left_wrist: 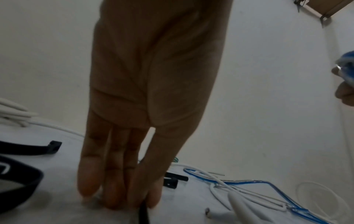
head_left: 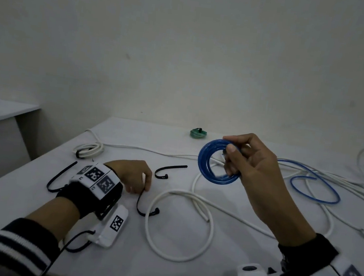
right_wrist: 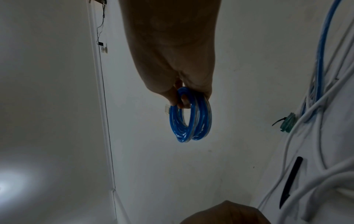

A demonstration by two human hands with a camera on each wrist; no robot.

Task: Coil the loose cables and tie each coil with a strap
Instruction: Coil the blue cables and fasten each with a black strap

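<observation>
One blue coil (head_left: 215, 163), hand-held aloft

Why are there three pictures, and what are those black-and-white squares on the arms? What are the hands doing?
No robot here: a person wears three cameras. The big picture comes from one on the head, looking down at a white table. The other two come from cameras strapped to each wrist, looking along the fingers; the squares are patterned tags on those wrist straps. The right hand holds up a blue coil of cable. The left hand reaches down and pinches a black strap lying on the table. Around them lie loose white cables, a loose blue cable, more straps, and a small green coil already tied.
</observation>
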